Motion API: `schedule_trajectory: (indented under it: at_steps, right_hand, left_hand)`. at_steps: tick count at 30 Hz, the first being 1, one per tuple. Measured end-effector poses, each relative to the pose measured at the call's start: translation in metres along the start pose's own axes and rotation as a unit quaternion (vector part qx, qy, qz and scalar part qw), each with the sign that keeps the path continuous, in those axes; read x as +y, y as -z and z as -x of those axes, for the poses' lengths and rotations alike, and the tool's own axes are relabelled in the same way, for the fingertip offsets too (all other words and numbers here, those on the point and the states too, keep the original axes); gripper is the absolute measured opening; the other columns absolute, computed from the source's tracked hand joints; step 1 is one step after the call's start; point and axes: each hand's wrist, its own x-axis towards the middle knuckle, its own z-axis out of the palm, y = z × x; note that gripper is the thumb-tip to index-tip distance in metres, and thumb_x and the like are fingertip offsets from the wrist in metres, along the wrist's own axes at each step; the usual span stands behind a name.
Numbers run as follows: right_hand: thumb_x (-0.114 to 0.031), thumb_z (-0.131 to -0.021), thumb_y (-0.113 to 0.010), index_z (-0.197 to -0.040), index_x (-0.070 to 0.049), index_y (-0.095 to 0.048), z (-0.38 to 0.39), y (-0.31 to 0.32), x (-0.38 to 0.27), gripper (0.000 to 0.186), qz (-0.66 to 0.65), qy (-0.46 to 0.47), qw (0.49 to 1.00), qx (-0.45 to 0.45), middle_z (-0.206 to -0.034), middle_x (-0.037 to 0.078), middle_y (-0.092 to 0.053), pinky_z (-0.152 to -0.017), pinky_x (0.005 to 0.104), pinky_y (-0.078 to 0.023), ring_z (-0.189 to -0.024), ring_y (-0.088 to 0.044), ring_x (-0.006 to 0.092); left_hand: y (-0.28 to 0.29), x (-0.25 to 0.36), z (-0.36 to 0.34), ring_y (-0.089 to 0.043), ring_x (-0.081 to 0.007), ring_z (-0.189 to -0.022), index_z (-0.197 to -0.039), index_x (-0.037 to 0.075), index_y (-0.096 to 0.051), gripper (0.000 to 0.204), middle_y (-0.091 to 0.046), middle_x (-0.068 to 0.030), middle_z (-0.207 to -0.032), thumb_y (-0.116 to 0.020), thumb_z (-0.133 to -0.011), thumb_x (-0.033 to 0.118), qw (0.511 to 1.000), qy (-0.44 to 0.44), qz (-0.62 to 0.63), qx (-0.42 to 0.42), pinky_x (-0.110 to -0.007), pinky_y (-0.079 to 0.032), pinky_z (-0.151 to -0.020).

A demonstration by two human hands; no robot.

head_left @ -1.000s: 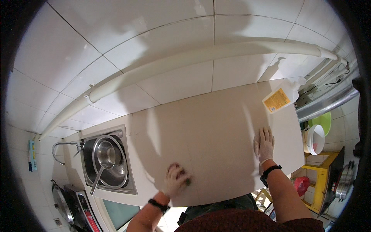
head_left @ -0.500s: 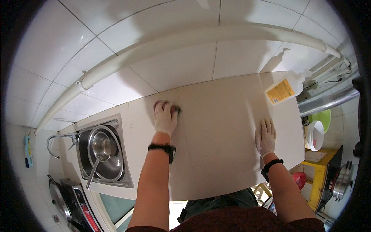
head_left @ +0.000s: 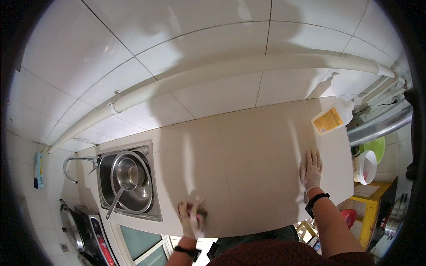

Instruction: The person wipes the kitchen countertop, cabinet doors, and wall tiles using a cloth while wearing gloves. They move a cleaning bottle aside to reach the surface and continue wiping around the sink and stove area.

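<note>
Beige countertop [head_left: 262, 164]; white gloves [head_left: 313, 175]; white bottle [head_left: 347, 109]; orange-yellow label [head_left: 328, 121]; green basin [head_left: 378, 146]

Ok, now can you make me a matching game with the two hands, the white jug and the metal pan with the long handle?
Things:
1. Left hand
2. Right hand
3. White jug
4. Long-handled pan

Where or how:
A. Inside a bigger metal bowl at the sink
B. Laid flat on the counter
C. Over a small red-and-green thing, too blurred to name
D. Wearing an orange-yellow label

Right pairs: 1-C, 2-B, 3-D, 4-A
</note>
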Motion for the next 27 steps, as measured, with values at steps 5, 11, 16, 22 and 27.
schedule_trajectory:
  at_steps: [5,11,16,22,27]
  right_hand:
    - [-0.027,-0.095,-0.056,-0.149,-0.007,-0.042,0.002,-0.003,0.003,0.059,-0.002,0.008,1.000,-0.007,-0.157,0.016,-0.035,-0.122,0.0516,-0.017,-0.149,-0.024,0.0372]
    - [-0.025,-0.093,-0.057,-0.147,-0.006,-0.043,0.001,-0.011,0.010,0.060,-0.012,0.018,1.000,0.010,-0.154,0.018,-0.036,-0.120,0.0532,-0.020,-0.147,-0.026,0.0400]
    - [-0.023,-0.091,-0.058,-0.149,-0.007,-0.041,0.002,-0.012,0.012,0.062,-0.004,0.039,0.999,0.023,-0.154,0.018,-0.036,-0.120,0.0532,-0.020,-0.147,-0.026,0.0394]
    - [-0.023,-0.093,-0.056,-0.148,-0.006,-0.043,0.000,-0.007,0.005,0.059,-0.010,0.034,0.999,0.030,-0.154,0.017,-0.038,-0.121,0.0520,-0.019,-0.147,-0.028,0.0372]
    - [-0.026,-0.095,-0.054,-0.148,-0.005,-0.043,-0.002,-0.008,0.005,0.057,-0.013,0.019,1.000,0.022,-0.154,0.017,-0.040,-0.121,0.0518,-0.019,-0.148,-0.028,0.0364]
  left_hand:
    - [-0.024,-0.026,-0.161,-0.028,-0.0508,-0.139,-0.141,0.007,-0.049,0.057,-0.035,-0.0266,-0.147,-0.062,-0.086,0.016,0.997,0.001,-0.022,0.074,-0.062,-0.022,-0.116]
    - [-0.025,-0.039,-0.324,-0.026,-0.0438,-0.143,-0.141,0.012,-0.047,0.051,-0.035,-0.0207,-0.151,-0.060,-0.094,0.029,0.994,0.089,-0.030,0.050,-0.061,-0.020,-0.117]
    - [-0.028,-0.026,-0.347,-0.030,-0.0414,-0.140,-0.138,0.016,-0.051,0.050,-0.041,-0.0186,-0.146,-0.063,-0.092,0.032,0.980,0.192,-0.002,0.049,-0.058,-0.023,-0.117]
    - [-0.034,0.042,-0.214,-0.040,-0.0442,-0.132,-0.115,0.009,-0.066,0.039,-0.049,-0.0201,-0.135,-0.071,-0.080,0.026,0.991,-0.089,-0.016,0.094,-0.053,-0.037,-0.111]
    - [-0.018,0.050,-0.030,-0.034,-0.0442,-0.139,-0.126,0.019,-0.059,0.049,-0.040,-0.0170,-0.143,-0.077,-0.081,0.029,0.986,-0.115,0.032,-0.120,-0.060,-0.029,-0.116]
